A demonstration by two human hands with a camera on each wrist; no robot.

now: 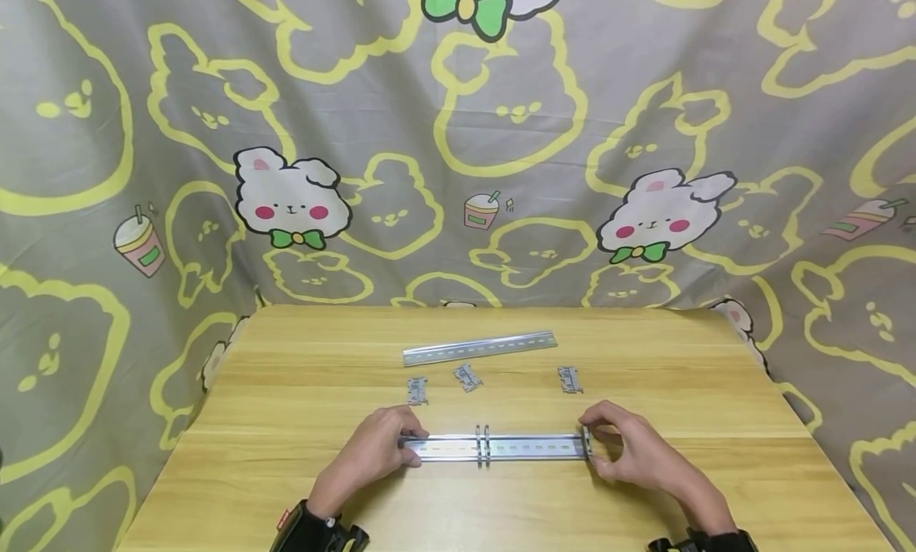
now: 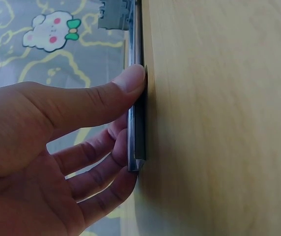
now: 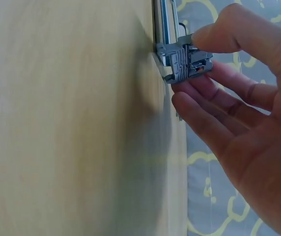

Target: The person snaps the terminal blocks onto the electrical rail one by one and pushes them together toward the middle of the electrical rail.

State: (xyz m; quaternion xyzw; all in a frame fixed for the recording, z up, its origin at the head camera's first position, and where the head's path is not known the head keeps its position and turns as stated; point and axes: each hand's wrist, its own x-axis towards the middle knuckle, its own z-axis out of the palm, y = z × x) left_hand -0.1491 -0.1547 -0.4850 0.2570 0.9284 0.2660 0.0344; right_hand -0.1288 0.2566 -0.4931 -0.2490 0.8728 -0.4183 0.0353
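Note:
A slotted metal DIN rail (image 1: 451, 448) lies crosswise near the front of the table. My left hand (image 1: 379, 447) grips its left end, thumb on the near edge and fingers on the far edge; the left wrist view shows the thumb (image 2: 130, 78) pressed to the rail's side. At the right end my right hand (image 1: 633, 447) pinches a grey terminal block (image 3: 187, 60) between thumb and fingers. That block stands upright across the rail's end. Two more grey clips (image 1: 483, 446) stand side by side on the rail near its middle.
Behind lies a second slotted rail (image 1: 479, 348), slightly slanted. Between the rails lie three loose grey terminal blocks, one on the left (image 1: 417, 390), one in the middle (image 1: 468, 377) and one on the right (image 1: 569, 379). A patterned curtain (image 1: 401, 138) hangs at the table's back edge.

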